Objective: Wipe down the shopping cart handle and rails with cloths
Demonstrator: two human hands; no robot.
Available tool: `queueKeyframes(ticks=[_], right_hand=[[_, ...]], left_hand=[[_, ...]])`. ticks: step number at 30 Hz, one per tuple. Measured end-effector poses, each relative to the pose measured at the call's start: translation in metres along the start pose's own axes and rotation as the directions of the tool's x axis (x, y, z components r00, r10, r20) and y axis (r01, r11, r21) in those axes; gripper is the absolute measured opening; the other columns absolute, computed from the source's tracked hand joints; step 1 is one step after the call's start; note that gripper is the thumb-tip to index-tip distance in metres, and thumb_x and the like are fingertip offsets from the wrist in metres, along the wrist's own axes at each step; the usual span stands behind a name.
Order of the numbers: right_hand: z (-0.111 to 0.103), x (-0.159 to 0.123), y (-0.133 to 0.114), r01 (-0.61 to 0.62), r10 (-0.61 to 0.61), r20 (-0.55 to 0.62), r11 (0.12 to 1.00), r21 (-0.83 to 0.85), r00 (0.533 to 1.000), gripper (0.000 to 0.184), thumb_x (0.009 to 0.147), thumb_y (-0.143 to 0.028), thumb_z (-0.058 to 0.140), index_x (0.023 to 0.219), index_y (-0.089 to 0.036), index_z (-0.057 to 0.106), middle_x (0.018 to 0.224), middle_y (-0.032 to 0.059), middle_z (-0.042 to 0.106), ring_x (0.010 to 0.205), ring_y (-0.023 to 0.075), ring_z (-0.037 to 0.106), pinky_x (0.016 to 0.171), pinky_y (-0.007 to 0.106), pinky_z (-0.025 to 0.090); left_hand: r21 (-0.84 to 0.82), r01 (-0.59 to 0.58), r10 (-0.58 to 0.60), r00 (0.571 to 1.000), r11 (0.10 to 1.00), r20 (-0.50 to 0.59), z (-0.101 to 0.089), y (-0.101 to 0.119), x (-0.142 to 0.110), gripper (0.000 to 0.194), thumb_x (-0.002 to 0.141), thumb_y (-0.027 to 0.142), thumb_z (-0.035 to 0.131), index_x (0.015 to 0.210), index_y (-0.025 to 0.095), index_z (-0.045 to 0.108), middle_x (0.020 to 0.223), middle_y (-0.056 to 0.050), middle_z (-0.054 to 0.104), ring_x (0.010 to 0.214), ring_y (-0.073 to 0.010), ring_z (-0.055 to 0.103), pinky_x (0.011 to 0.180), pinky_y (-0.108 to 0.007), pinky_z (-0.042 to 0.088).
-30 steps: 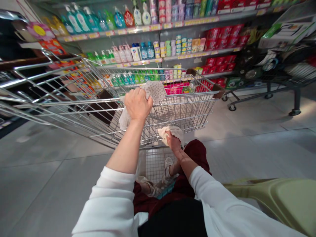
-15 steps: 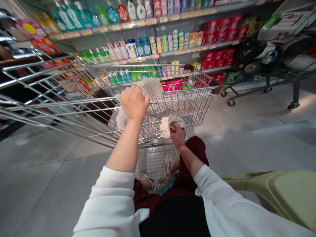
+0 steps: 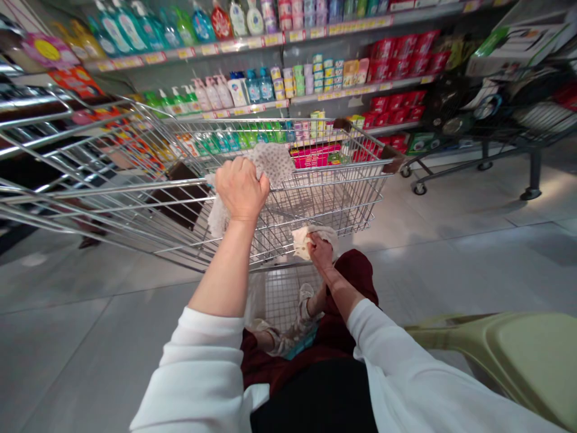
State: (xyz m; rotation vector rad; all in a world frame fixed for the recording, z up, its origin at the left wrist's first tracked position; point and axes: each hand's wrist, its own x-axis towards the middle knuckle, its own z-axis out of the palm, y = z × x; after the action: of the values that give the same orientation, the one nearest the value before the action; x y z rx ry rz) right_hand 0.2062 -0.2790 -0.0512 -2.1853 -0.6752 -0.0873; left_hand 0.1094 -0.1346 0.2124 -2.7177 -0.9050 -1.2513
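A metal shopping cart (image 3: 342, 174) stands across in front of me, its wire side toward me. My left hand (image 3: 241, 187) is closed round its upper side rail, with a grey dotted cloth (image 3: 274, 162) caught under the fingers and draped on both sides of the rail. Lower down, my right hand (image 3: 321, 249) bunches a cream cloth (image 3: 303, 242) against the cart's lower wires. Part of that cloth is hidden by the fingers. The cart's wire basket shows through the bars.
Shelves (image 3: 180, 54) of pump bottles and tubs run behind the cart. Another loaded cart (image 3: 489, 135) with dark wheels stands at the right. A pale green plastic chair or stool (image 3: 509, 355) is close to my right. My legs are bent beneath the cart's near side.
My right hand and the cream cloth have moved slightly down along the cart's side, and the cloth looks flatter. The left hand keeps its hold on the rail.
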Motion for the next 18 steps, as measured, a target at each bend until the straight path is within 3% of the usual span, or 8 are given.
queueKeyframes(ticks=[6,11,14,18], right_hand=[[-0.022,-0.011,0.015,-0.044,0.049,-0.071,0.997,0.058,0.996,0.03,0.083,-0.025,0.057,0.102,-0.025,0.079,0.097,0.0018,0.081,0.09,0.0201,0.071,0.085,0.029,0.055],[-0.041,0.005,-0.001,-0.012,0.024,-0.154,0.997,0.078,0.988,0.034,0.09,-0.029,0.052,0.114,-0.022,0.076,0.107,0.0048,0.079,0.098,0.0217,0.069,0.095,0.033,0.052],[-0.037,0.017,-0.015,0.015,-0.009,-0.129,0.999,0.045,0.992,0.034,0.093,-0.028,0.053,0.12,-0.025,0.075,0.106,0.0037,0.079,0.098,0.0211,0.068,0.094,0.03,0.05],[-0.022,0.012,-0.011,-0.09,0.088,-0.094,0.996,-0.015,0.992,0.034,0.091,-0.025,0.056,0.118,-0.023,0.077,0.088,0.0064,0.077,0.084,0.0224,0.066,0.082,0.03,0.049]], left_hand=[[-0.008,-0.051,0.051,0.997,0.999,-0.053,0.002,-0.003,0.0,0.01,0.085,0.033,0.053,0.079,0.025,0.053,0.099,-0.009,0.069,0.11,-0.0306,0.057,0.092,-0.047,0.039],[0.011,-0.045,0.046,0.997,0.999,-0.063,0.0,-0.001,-0.002,0.006,0.085,0.029,0.056,0.081,0.025,0.057,0.104,-0.014,0.071,0.109,-0.0358,0.06,0.094,-0.05,0.041],[-0.025,-0.038,0.036,0.997,0.999,-0.07,0.0,-0.001,-0.001,0.005,0.085,0.029,0.057,0.085,0.025,0.06,0.104,-0.013,0.071,0.111,-0.0365,0.059,0.095,-0.05,0.04],[-0.033,-0.026,0.025,0.999,0.999,-0.045,0.0,-0.002,-0.001,0.006,0.086,0.029,0.057,0.085,0.025,0.061,0.106,-0.013,0.07,0.113,-0.0365,0.058,0.097,-0.051,0.04]])
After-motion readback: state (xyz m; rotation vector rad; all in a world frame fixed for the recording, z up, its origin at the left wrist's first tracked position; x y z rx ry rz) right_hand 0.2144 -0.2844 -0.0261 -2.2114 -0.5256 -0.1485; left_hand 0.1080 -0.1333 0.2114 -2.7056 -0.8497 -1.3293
